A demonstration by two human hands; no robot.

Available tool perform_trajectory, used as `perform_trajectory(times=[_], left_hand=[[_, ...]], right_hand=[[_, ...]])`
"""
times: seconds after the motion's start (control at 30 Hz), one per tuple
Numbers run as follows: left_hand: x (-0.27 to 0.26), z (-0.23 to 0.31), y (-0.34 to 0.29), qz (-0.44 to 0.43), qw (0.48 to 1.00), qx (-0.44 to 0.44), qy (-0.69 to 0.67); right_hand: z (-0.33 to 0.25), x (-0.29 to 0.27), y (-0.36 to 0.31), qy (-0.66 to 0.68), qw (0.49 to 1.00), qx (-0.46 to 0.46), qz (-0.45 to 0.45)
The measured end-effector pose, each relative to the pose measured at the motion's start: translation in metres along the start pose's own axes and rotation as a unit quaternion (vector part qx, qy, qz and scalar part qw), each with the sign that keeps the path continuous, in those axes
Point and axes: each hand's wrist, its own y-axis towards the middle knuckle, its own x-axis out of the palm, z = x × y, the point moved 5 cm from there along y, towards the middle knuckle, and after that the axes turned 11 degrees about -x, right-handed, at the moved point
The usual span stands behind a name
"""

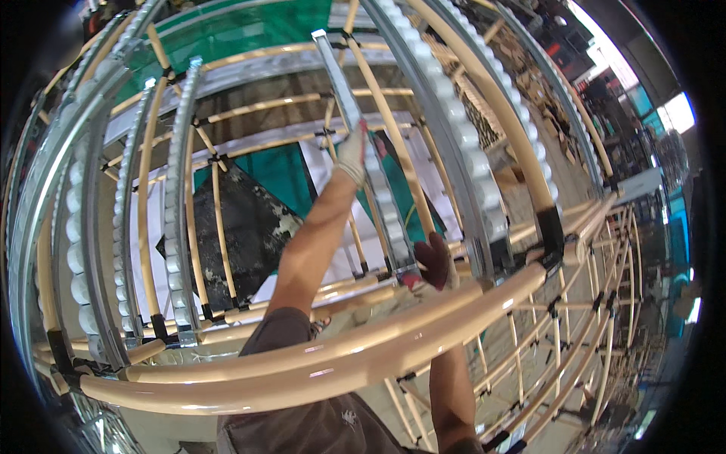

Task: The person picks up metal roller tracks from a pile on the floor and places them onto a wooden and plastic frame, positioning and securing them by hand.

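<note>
Firstly, at far left, a wide rail holds a row of white rollers in its metal channel. Next to it, two narrower rails are likewise filled with rollers, with tan pipes beside them. Beyond these, a dark panel with pale blotches lies below the frame, partly over green sheeting. Near the middle, the gloved left hand is closed around a loose-looking grey rail, which slants down toward the front pipe; rollers show in its lower part. Just right, at that rail's lower end, is the gloved right hand; its exact grip I cannot tell. Farther right, another wide rail carries white rollers along its length
</note>
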Motion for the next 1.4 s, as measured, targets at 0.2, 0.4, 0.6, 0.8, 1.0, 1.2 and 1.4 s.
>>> perform_trajectory(times=[0.2,0.4,0.6,0.8,1.0,1.2,1.4], left_hand=[[0.026,0.010,-0.057,0.008,0.999,-0.028,0.036],[0.061,-0.009,-0.192,0.017,0.988,0.111,0.101],[0.002,-0.060,-0.246,0.088,0.996,-0.011,0.000],[-0.003,-0.038,-0.376,0.016,0.974,-0.038,0.222],[-0.072,-0.042,-0.524,-0.002,0.934,-0.043,0.354],[-0.168,-0.051,-0.672,0.074,0.816,0.041,0.572],[-0.208,-0.059,-0.801,0.194,0.593,0.121,0.772]], right_hand=[[0.000,-0.012,-0.034,0.098,0.994,0.009,0.049],[-0.032,-0.012,-0.099,0.219,0.971,0.086,0.032],[-0.070,-0.009,-0.165,0.091,0.984,0.141,-0.066],[-0.050,-0.041,-0.258,0.055,0.994,0.093,0.005],[-0.055,-0.011,-0.315,-0.019,0.999,0.026,-0.039],[-0.087,0.008,-0.330,-0.216,0.970,-0.052,-0.095],[-0.110,0.027,-0.305,-0.447,0.857,-0.240,-0.093]])
